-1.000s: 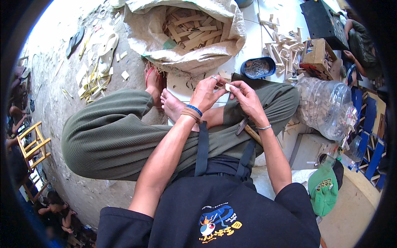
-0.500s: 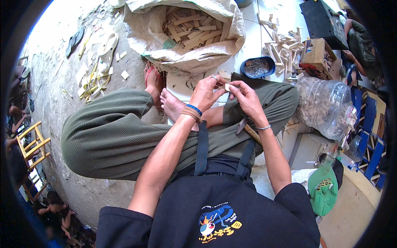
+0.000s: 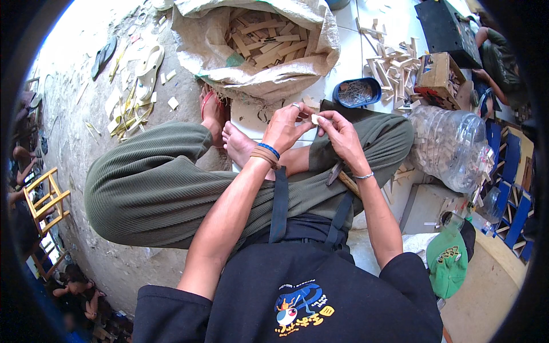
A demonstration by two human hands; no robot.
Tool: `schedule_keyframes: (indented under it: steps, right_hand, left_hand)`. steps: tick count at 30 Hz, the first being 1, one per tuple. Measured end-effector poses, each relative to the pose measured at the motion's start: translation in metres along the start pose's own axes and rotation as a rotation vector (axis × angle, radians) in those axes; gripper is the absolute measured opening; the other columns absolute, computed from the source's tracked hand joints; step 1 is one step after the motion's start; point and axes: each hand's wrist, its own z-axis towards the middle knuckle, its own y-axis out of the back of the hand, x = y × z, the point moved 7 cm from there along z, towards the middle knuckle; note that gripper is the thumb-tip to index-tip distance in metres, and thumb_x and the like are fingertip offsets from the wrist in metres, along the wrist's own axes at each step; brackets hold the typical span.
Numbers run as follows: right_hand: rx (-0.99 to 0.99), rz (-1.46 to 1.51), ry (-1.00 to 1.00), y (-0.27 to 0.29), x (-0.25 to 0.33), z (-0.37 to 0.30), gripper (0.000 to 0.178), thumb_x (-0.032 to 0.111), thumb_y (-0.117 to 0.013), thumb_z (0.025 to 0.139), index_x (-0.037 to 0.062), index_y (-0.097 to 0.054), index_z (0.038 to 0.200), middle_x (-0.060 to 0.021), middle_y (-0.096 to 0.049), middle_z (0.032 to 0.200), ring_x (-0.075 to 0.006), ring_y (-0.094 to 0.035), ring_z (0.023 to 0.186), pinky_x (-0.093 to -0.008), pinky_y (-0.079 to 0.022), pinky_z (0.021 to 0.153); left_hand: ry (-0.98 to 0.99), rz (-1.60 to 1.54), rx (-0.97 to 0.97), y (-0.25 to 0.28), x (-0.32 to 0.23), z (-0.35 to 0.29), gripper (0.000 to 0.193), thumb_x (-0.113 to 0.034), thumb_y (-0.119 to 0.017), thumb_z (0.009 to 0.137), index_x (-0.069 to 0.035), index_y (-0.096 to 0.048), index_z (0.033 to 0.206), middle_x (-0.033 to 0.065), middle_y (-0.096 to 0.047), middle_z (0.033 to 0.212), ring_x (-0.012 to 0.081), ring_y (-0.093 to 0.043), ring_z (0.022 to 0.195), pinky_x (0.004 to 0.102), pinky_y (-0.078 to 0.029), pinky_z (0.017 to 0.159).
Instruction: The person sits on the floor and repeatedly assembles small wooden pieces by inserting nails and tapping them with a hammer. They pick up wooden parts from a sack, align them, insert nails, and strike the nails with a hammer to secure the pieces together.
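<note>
I've got two hands up, one small pale piece (image 3: 314,119) between them, above the lower leg, in front of the crossed foot. Right hand (image 3: 339,132): thumb and finger pinching the piece; remaining fingers curled, tips partly hidden from me. Left hand (image 3: 284,126): fingers bent and bunched right beside it, one ring visible. Can't tell whether they grip the piece too; contact is too small to resolve. I can't read its full shape or material, fingertips cover part of it.

One hammer (image 3: 347,184) on the lap, head showing, handle end hidden under the right forearm. One sack (image 3: 191,37) ahead, top edge cut off by the frame; wood strips (image 3: 274,43) inside, overlapping, no count possible, depth hidden. One blue tub (image 3: 376,91) right of it, thin nails (image 3: 355,92) inside, too many to count. One loose heap of strips (image 3: 393,68) beyond the tub, also uncountable.

I count two sandals (image 3: 150,77) on the ground at left, one dark, one pale. One clear jug (image 3: 466,143) at right, contents blurred by the plastic. One green cap (image 3: 446,268) below it. One co-worker (image 3: 497,63) far right, mostly lost in the dark rim.
</note>
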Motion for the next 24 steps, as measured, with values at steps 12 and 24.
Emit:
schedule_keyframes:
  steps: [12, 24]
  right_hand:
    - [0.011, 0.021, -0.033, 0.0023, -0.0051, 0.0029, 0.025, 0.021, -0.063, 0.108, -0.0002, -0.066, 0.122, 0.0029, -0.066, 0.088, -0.0028, -0.058, 0.081, -0.0184, -0.044, 0.071]
    - [0.011, 0.004, -0.016, 0.0016, -0.0024, 0.0019, 0.027, 0.023, -0.062, 0.109, 0.0003, -0.067, 0.122, 0.0034, -0.065, 0.087, -0.0022, -0.055, 0.079, -0.0183, -0.042, 0.070]
  left_hand:
    - [0.082, -0.148, 0.074, -0.0002, 0.0075, -0.0042, 0.039, -0.012, -0.080, 0.093, -0.002, -0.067, 0.128, 0.0116, -0.075, 0.121, 0.0214, -0.074, 0.111, 0.0354, -0.060, 0.097]
    - [0.035, -0.052, -0.025, 0.0026, 0.0054, -0.0024, 0.025, -0.017, -0.079, 0.092, -0.005, -0.074, 0.113, 0.0164, -0.078, 0.104, 0.0273, -0.078, 0.101, 0.0380, -0.061, 0.088]
